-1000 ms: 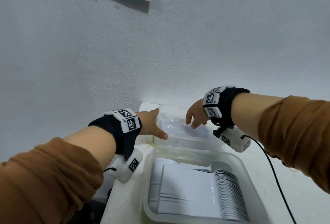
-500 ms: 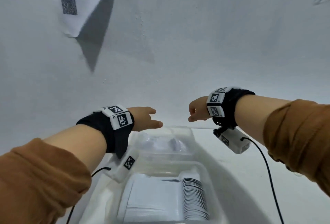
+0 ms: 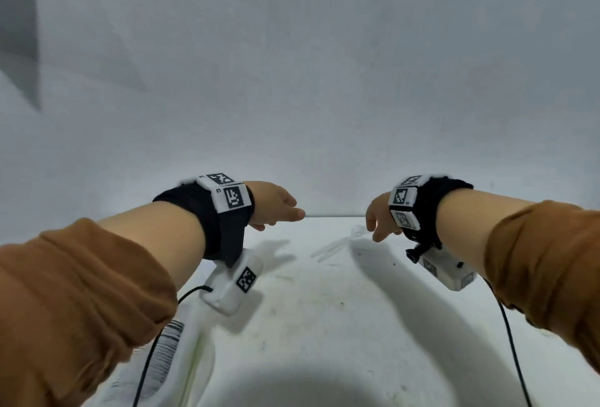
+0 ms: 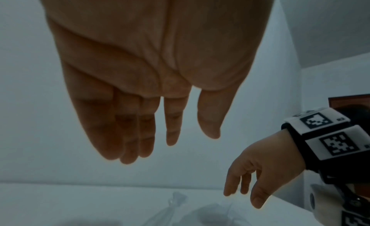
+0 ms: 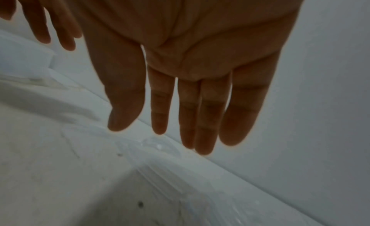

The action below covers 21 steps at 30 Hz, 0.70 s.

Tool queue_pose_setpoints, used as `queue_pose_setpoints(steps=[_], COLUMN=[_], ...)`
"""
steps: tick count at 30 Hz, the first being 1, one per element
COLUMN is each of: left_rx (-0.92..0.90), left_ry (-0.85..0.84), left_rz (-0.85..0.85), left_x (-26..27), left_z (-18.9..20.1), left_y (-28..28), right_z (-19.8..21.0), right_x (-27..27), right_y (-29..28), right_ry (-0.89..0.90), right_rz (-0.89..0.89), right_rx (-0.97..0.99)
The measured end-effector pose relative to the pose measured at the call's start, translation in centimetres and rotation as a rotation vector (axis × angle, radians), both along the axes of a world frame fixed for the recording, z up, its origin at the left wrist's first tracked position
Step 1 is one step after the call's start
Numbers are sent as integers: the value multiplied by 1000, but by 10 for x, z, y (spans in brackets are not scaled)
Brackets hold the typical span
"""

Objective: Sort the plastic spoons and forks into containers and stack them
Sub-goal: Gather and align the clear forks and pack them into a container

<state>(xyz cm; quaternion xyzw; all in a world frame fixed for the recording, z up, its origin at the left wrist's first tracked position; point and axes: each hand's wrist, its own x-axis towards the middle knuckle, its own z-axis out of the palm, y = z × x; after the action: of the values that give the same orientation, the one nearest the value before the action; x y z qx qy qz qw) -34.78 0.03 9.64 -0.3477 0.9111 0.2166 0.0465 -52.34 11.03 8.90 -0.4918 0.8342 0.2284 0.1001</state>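
- Change: a second ago both our hands were on the clear containers at the wall. Now they are off them and hang in the air, and the head view has swung right, so only one container [image 3: 168, 351] shows, low at the left edge, with a ribbed row of cutlery inside.
- Meaning: we judge the tubs set down and released, and the hands now free to fetch leftovers; sorting is not finished while loose pieces lie out.
- Left hand [image 3: 276, 207]: fingers straight and relaxed, nothing held, raised above the table [image 3: 341, 309].
- Right hand [image 3: 378, 220]: fingers hanging straight down, loose, nothing held.
- Loose cutlery [image 3: 334, 246]: clear plastic pieces lying flat on the table near the wall. Spoons or forks, we cannot tell; they are blurred and see-through.
- Position: the cutlery lies between the two hands, nearer the right one, its far end just below those fingertips [image 5: 202, 150] but apart from them. The left hand is farther off.
- Next: likely a right-hand drop and pinch.
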Motion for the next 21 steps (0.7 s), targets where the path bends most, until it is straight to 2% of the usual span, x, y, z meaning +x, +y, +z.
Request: queue_pose_setpoints(steps=[4,11,21], left_rx=[-92,-163,-181], left_ry=[-148,-262,-351], left_rz=[-80,-120,-63], left_x=[-53,-123,-163], left_z=[-19,-59,-90], left_y=[22,24,4], right_z=[-24,-50,-64], right_x=[-46,-89,-107], right_y=[23,23,13], right_ry=[36,-99,-88], right_rz=[35,124,167], right_rx=[79,71,124])
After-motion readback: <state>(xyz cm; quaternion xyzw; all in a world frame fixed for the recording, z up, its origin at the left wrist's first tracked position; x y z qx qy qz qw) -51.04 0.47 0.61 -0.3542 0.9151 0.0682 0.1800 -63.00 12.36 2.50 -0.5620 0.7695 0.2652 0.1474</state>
